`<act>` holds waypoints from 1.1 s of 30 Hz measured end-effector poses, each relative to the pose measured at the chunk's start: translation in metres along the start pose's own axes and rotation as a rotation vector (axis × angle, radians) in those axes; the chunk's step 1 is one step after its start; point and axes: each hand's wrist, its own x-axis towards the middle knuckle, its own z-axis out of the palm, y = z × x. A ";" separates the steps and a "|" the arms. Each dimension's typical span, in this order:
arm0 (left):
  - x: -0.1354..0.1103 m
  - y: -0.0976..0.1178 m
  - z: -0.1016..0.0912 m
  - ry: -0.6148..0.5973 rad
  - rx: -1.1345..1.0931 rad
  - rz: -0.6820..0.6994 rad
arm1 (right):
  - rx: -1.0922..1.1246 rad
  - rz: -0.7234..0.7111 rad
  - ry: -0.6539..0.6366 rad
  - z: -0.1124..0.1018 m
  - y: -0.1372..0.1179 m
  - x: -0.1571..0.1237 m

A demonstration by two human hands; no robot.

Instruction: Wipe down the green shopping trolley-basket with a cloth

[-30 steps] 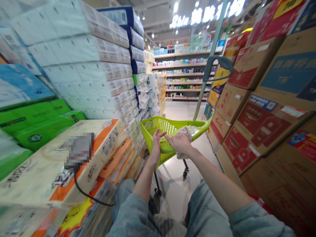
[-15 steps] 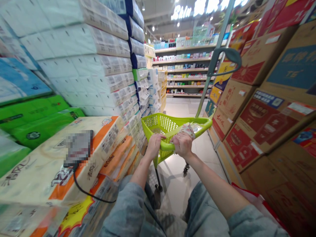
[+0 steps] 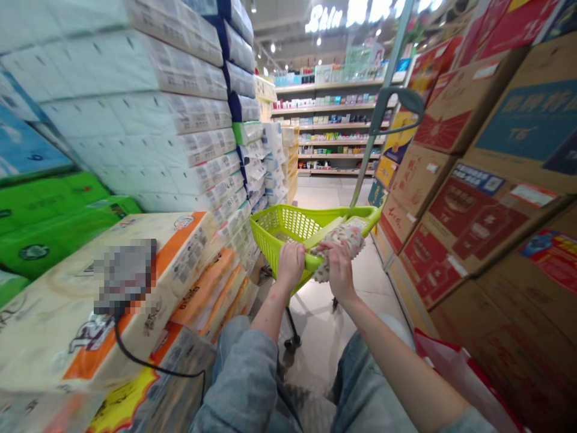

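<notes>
A lime-green plastic shopping cart with a perforated basket stands in front of me. My left hand is closed around the near end of its rim, knuckles up. Just to the right, my right hand grips a pale floral cloth with a zigzag edge, pressed on the cart's handle bar. Part of the cloth hangs below the bar, and my fingers hide some of it. Beneath the basket, a black cart leg ends in a caster on the tiled floor.
Tall stacks of tissue packs line the left side. A blurred device with a black cable lies on a cream pack. Printed cartons wall the right, with a grey-green pole before them. Stocked shelves stand ahead.
The floral cloth, bunched under my right hand before, is now spread wider over the bar and hangs below it. My left hand has closed more tightly on the rim. The view has shifted slightly right.
</notes>
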 end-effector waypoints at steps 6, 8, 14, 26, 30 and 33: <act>0.004 -0.003 0.000 -0.063 0.049 0.051 | 0.017 -0.183 -0.409 -0.043 0.028 -0.001; 0.005 -0.002 0.001 -0.074 0.075 0.057 | -0.057 -0.288 -0.466 -0.051 0.039 0.005; 0.005 0.005 0.007 -0.067 0.153 0.049 | -0.162 -0.438 -0.457 -0.056 0.052 0.027; 0.007 0.005 0.016 -0.031 0.201 0.057 | -0.239 -0.336 -0.382 -0.038 0.033 0.025; 0.007 0.005 0.014 -0.040 0.225 0.057 | -0.293 -0.281 -0.313 -0.028 0.026 0.021; 0.008 0.005 0.011 -0.082 0.229 0.064 | -0.280 -0.273 -0.334 -0.025 0.021 0.021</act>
